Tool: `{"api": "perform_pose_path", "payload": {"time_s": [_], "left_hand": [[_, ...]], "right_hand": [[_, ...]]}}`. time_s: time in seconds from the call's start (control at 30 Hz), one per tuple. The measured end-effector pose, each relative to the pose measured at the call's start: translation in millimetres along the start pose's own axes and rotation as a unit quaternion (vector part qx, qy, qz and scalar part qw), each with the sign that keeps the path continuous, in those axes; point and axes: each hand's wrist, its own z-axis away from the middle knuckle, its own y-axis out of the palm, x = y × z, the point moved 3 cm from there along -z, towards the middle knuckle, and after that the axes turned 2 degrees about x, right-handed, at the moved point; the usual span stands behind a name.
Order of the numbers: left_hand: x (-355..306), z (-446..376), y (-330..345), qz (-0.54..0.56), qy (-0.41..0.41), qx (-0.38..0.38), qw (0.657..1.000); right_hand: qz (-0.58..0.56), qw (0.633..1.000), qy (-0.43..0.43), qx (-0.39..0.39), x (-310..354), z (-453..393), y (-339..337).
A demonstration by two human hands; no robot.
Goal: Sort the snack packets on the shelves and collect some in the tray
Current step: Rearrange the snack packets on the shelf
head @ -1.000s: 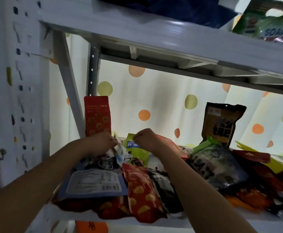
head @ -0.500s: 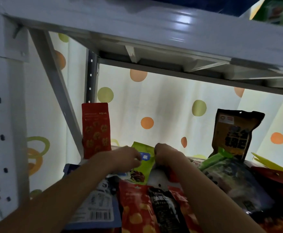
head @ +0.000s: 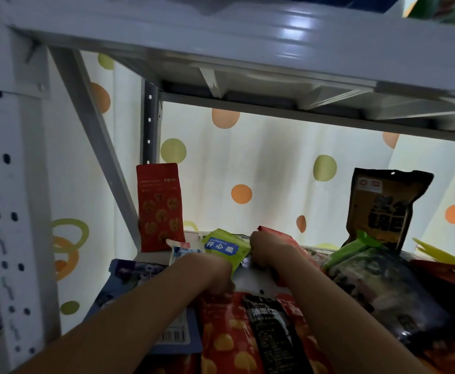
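Both hands work at the middle of the frame, on the heap of snack packets lying on the shelf (head: 150,257).

The green packet (head: 225,248) with the blue label lies tilted between the hands. Its top edge points to the upper left of the frame, and its long axis runs from there down toward the lower right.

The left hand (head: 212,273) covers the packet's lower part, knuckles toward the camera and fingers curled under. It appears to grip the packet, though the fingertips are hidden.

The right hand (head: 268,252) sits just beside the packet's right edge, fingers curled down into the heap. What it holds cannot be told; a red packet (head: 283,236) shows behind its knuckles.

Judgement: the left grip is the nearer one. The packet would lift out up and to the left along its long axis.

A red pouch (head: 159,209) stands upright at centre left against the post. A brown pouch (head: 385,209) stands at the right. No tray is in view.
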Motion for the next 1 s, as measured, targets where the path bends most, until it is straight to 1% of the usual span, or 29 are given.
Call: {"api": "perform_pose_path", "payload": {"time_s": [0.17, 0.3, 0.37, 0.43, 0.5, 0.6, 0.63, 0.73, 0.83, 0.87, 0.93, 1.0], "left_hand": [[-2.8, 12.1, 0.5, 0.017, -0.001, -0.004, 1.000], [4.0, 19.2, 1.2, 0.039, 0.007, -0.016, 0.999], [9.0, 20.6, 2.4, 0.051, 0.012, -0.016, 0.998], [13.6, 22.6, 4.0, 0.056, 0.012, -0.012, 0.998], [16.5, 24.0, 6.6, 0.052, 0.010, -0.004, 0.999], [17.7, 25.3, 10.0, 0.048, 0.017, 0.000, 0.999], [17.4, 25.4, 10.0, 0.045, 0.023, -0.004, 0.999], [15.5, 28.4, 4.4, 0.040, 0.041, -0.040, 0.998], [12.5, 31.3, -8.0, 0.067, 0.057, -0.083, 0.993], [11.2, 34.2, -13.8, 0.092, 0.065, -0.097, 0.989], [8.0, 42.4, -26.7, 0.180, 0.099, -0.127, 0.970], [4.4, 55.1, -38.5, 0.298, 0.132, -0.163, 0.931]], "right_hand": [[-0.032, 0.999, 0.020, -0.020, 1.7, 6.8, -4.0], [-0.147, 0.984, 0.056, -0.089, -0.4, 10.5, -5.8], [-0.209, 0.963, 0.075, -0.152, -3.4, 9.3, -9.4], [-0.271, 0.935, 0.089, -0.210, -8.5, 11.4, -19.1], [-0.331, 0.908, 0.086, -0.241, -15.4, 14.8, -31.1], [-0.412, 0.869, 0.084, -0.261, -29.4, 20.8, -39.1], [-0.447, 0.849, 0.089, -0.266, -32.1, 27.8, -40.1], [-0.578, 0.768, 0.083, -0.264, -29.2, 59.8, -45.6], [-0.663, 0.697, 0.086, -0.260, -26.5, 83.4, -44.1], [-0.688, 0.671, 0.088, -0.263, -25.3, 90.2, -42.2], [-0.737, 0.620, 0.084, -0.256, -21.4, 101.1, -36.9], [-0.778, 0.577, 0.065, -0.239, -14.7, 112.4, -31.8]]}}
